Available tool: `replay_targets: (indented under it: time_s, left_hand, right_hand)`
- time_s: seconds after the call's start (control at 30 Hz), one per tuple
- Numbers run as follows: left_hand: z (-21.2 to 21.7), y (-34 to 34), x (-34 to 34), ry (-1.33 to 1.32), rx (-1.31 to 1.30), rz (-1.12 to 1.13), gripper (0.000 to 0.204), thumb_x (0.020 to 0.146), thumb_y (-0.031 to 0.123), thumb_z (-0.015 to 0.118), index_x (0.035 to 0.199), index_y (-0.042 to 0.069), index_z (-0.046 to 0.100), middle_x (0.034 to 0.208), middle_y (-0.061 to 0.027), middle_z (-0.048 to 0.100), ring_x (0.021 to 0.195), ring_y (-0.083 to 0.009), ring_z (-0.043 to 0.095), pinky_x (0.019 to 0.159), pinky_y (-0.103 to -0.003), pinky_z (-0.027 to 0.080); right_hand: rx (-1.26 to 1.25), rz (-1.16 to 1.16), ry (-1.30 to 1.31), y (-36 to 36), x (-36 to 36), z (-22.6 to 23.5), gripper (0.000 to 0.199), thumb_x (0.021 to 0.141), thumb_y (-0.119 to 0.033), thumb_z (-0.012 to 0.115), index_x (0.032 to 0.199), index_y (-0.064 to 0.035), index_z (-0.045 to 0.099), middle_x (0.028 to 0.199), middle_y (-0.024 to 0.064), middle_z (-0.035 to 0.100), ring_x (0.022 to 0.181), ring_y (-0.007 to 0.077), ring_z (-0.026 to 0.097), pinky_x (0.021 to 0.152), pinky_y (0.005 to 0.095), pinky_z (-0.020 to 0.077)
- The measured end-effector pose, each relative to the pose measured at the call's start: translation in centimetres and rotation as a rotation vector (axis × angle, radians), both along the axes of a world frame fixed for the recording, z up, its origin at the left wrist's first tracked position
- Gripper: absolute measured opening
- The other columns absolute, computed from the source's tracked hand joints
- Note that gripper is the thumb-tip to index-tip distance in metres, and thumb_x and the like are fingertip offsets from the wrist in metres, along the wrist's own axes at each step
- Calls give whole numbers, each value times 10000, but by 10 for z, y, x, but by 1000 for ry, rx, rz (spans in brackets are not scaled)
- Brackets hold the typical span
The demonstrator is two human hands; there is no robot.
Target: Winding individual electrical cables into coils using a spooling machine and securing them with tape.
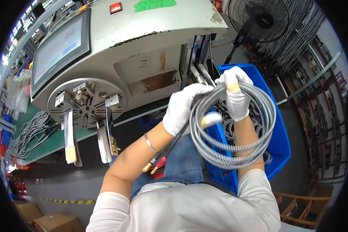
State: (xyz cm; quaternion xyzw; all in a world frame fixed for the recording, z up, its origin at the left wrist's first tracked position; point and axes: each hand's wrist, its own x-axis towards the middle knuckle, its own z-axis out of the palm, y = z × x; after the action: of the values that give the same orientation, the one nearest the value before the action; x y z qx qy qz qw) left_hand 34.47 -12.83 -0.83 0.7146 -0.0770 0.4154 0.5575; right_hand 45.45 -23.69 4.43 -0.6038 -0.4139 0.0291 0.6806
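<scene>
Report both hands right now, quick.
Left hand: closed around the grey ribbed coil, at its left side.
Right hand: closed on the same coil, at its top.

Silvery ribbed cable (270, 116), coiled, raised partly over blue bin (280, 143)

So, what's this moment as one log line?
grey ribbed coil: partly over blue bin | right grip: gloved, closed on coil's top | left grip: gloved, at coil's left side

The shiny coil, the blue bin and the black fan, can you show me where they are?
Shiny coil (270, 112): head view, on its right-hand loops.
Blue bin (280, 139): head view, on its right wall.
Black fan (264, 20): head view, on its hub.
</scene>
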Motion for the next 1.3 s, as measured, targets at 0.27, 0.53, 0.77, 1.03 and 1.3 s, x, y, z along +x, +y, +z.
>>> replay_targets:
  time_s: [0.27, 0.53, 0.77, 1.03, 1.3]
  left_hand:
    - [-23, 60, 68, -117, 305, 525, 303, 759, 127, 740, 961, 7, 550, 842, -121, 665, 769, -218, 673, 700, -307, 522]
    - [-16, 55, 64, 23, 78, 448, 226, 773, 20, 653, 995, 6, 617, 937, -103, 670, 909, -197, 647, 843, -315, 496]
    - [-21, 56, 73, -5, -55, 380, 298, 779, 8, 659, 1063, 19, 570, 982, -77, 652, 906, -167, 638, 823, -295, 509]
    - [-34, 45, 37, -123, 36, 281, 305, 815, 74, 648, 1102, 10, 567, 947, -148, 650, 906, -186, 643, 809, -287, 491]
    - [-26, 22, -58, 489, -389, -112, 479, 851, 125, 624, 1300, 11, 502, 1096, -112, 643, 1033, -191, 601, 913, -311, 448]
  right_hand:
    - [-186, -262, -496, 64, 105, -103, 330, 918, -177, 567, 1200, -22, 495, 1162, 144, 574, 1076, 228, 554, 969, 343, 426]
    - [145, 55, -57, 87, 98, -99, 326, 996, -250, 364, 1212, -27, 464, 1199, 115, 544, 1102, 218, 515, 942, 369, 429]
    - [108, 184, 177, 88, 113, -106, 473, 1008, -326, 307, 1372, -31, 365, 1331, 136, 492, 1227, 246, 480, 1076, 372, 362]
    - [-320, -236, -295, 35, 32, -16, 185, 894, -171, 576, 920, 10, 606, 928, 120, 638, 842, 237, 624, 777, 322, 498]
    - [-103, 123, -718, -27, -25, 16, 90, 815, -56, 599, 882, -10, 639, 765, 75, 601, 701, 213, 631, 683, 315, 507]
